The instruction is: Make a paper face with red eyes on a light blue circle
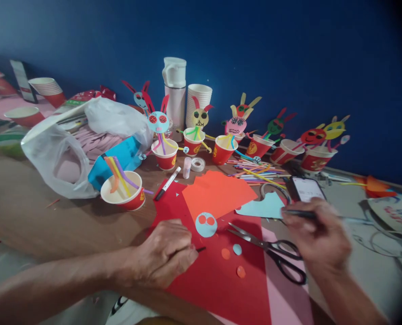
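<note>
My left hand (pixel 165 257) is closed on a thin black piece (pixel 201 248), whose tip alone pokes out past the thumb. It is over the left edge of the red paper sheet (pixel 234 293). At the right, my right hand (pixel 322 234) grips a black pen (pixel 300 213), slightly blurred and pointing left. Between the hands lies a light blue paper circle (pixel 205 230) bearing two orange discs. Black-handled scissors (pixel 268 246) rest with blades parted beside my right hand. Small orange (pixel 225 253) and blue (pixel 237 249) paper dots lie nearby.
Orange paper (pixel 217 192), a light blue offcut (pixel 263 206) and a marker (pixel 168 183) lie beyond. Red cups with paper-faced figures (pixel 165 153) line the back, before a thermos (pixel 175 104). A cup with bent straws (pixel 122 192) and a plastic bag (pixel 62 149) stand left; a phone (pixel 308 188) lies right.
</note>
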{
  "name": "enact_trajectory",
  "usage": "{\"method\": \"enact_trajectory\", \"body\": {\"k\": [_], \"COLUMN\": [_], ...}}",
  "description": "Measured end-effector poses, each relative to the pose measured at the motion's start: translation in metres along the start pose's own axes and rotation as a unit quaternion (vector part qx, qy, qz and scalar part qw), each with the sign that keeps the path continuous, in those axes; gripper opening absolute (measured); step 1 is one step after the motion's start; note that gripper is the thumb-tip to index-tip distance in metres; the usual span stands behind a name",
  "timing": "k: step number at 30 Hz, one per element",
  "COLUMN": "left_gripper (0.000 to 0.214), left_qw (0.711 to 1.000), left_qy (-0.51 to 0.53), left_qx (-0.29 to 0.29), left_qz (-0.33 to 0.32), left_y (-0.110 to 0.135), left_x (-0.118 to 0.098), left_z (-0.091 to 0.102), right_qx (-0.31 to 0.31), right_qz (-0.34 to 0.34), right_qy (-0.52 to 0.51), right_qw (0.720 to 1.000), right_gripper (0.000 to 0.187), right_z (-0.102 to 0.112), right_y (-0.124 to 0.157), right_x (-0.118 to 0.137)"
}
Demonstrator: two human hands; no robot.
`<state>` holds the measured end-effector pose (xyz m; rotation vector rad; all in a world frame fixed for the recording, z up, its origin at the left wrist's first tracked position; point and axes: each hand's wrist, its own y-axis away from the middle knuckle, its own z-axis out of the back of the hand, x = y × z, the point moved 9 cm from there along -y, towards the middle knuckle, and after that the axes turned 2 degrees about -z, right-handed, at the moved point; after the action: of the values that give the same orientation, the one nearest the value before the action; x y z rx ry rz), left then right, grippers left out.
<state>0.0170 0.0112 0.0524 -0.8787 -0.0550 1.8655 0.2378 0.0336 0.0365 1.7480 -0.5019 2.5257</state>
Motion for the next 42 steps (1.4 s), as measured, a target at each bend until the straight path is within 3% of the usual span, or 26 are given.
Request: {"method": "enact_trajectory", "body": {"k": [1,3,4,7,14,18,22,31,34,37,39,42], "left_gripper": [0.03,0.027,0.026,0.018,0.011,0.012,0.013,0.019,0.02,0.021,0.02,0.02], "left_qw": [1.0,0.999,0.998,0.996,0.992,0.994,0.995,0.987,0.987,0.989,0.99,0.991], "left_qy": [0.011,0.028,0.031,0.026,0.039,0.03,-0.032,-0.126,-0.124,-0.105,-0.097,-0.087], "left_qx": [0.0,0.014,0.03,0.076,0.12,0.102,0.092,0.084,0.075,0.068,0.067,0.074], "left_qz": [-0.013,-0.037,-0.044,-0.035,-0.011,0.016,0.03,-0.052,-0.07,-0.081,-0.08,-0.075], "left_y": [-0.001,-0.004,-0.005,-0.004,0.009,0.008,0.007,0.014,0.016,0.017,0.016,0.014], "left_x": [-0.001,-0.003,-0.003,0.002,0.006,0.007,0.015,0.036,0.035,0.031,0.029,0.029], "left_z": [0.001,-0.002,-0.005,-0.017,-0.036,-0.028,-0.021,-0.02,-0.015,-0.012,-0.012,-0.014], "right_qx": [0.003,0.091,0.104,0.08,0.068,0.058,0.018,-0.017,-0.036,-0.034,-0.019,0.062], "right_qz": [0.0,-0.041,-0.047,-0.045,-0.073,-0.064,-0.07,-0.028,-0.027,-0.025,-0.018,0.025], "right_qy": [-0.035,-0.178,-0.219,-0.273,-0.206,-0.186,-0.16,-0.098,-0.026,0.15,0.248,0.34], "right_qw": [0.999,0.979,0.969,0.958,0.973,0.979,0.984,0.995,0.999,0.988,0.968,0.938], "right_gripper": [0.037,0.022,0.018,0.016,0.024,0.035,0.033,0.028,0.026,0.021,0.019,0.019], "right_z": [0.001,-0.019,-0.025,-0.031,-0.038,-0.037,-0.032,-0.03,-0.022,-0.008,0.002,0.002], "right_y": [-0.003,-0.004,-0.003,-0.001,0.01,0.008,0.005,0.009,0.01,0.012,0.014,0.018], "right_x": [-0.003,-0.014,-0.016,-0.022,-0.045,-0.051,-0.053,-0.03,-0.028,-0.026,-0.024,-0.021]}}
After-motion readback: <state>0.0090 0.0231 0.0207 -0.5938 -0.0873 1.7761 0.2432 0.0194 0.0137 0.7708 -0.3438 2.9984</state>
